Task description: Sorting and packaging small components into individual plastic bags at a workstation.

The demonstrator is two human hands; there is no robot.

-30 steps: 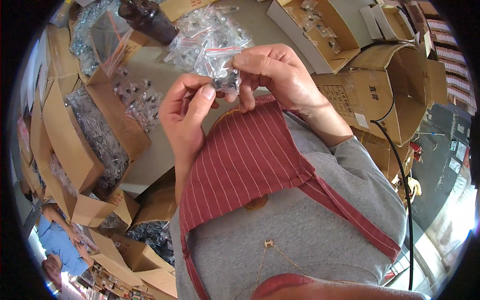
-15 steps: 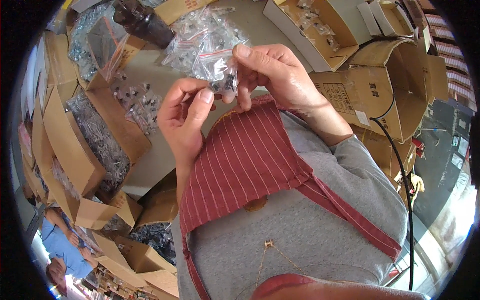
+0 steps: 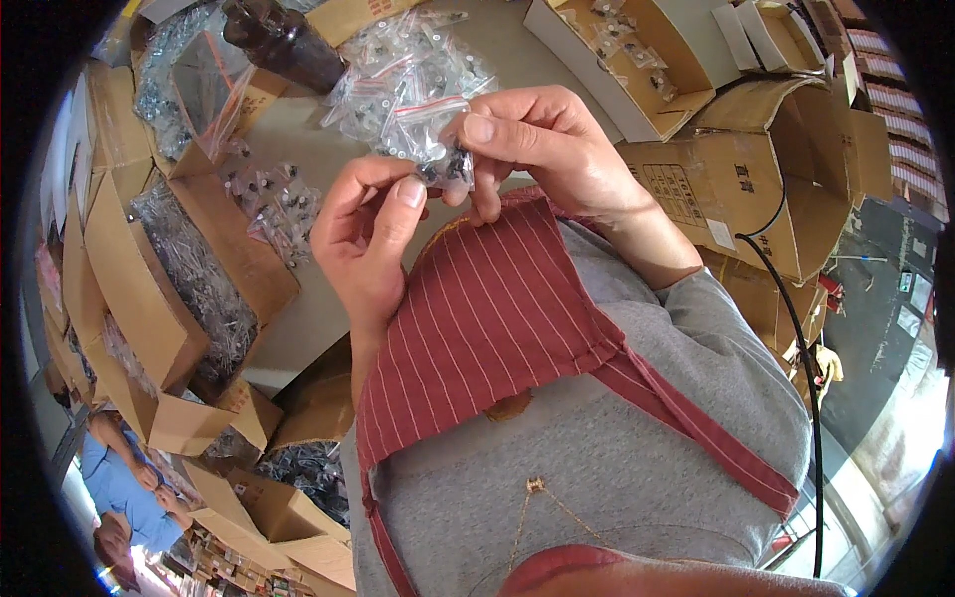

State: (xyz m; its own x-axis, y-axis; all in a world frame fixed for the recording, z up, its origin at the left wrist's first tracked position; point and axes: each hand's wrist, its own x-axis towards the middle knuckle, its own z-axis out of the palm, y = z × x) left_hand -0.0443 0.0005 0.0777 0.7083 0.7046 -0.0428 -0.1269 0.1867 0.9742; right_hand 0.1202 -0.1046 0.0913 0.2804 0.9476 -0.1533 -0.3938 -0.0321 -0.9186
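Between my two hands is a small clear zip bag (image 3: 430, 134) with a red seal line and small dark and pale parts at its bottom. My left hand (image 3: 366, 224) pinches its lower left corner between thumb and finger. Along the bag's right side, my right hand (image 3: 537, 144) grips it with the thumb on top; the fingers beneath are partly hidden. Just beyond lies a pile of similar filled zip bags (image 3: 418, 50) on the grey table (image 3: 502, 45). Next to that pile, a dark brown bottle-like object (image 3: 284, 45) lies slanted.
More small bags (image 3: 274, 204) are spread at the left, beside an open carton of clear plastic pieces (image 3: 194, 274). A shallow box (image 3: 647, 60) with several bags stands at the far right, near a large carton (image 3: 736, 179) and a black cable (image 3: 796, 298). Another person (image 3: 129, 483) is at lower left.
My right thumb has slid down from the bag's sealed top edge to its side, lower on the bag. My left hand has hardly moved.
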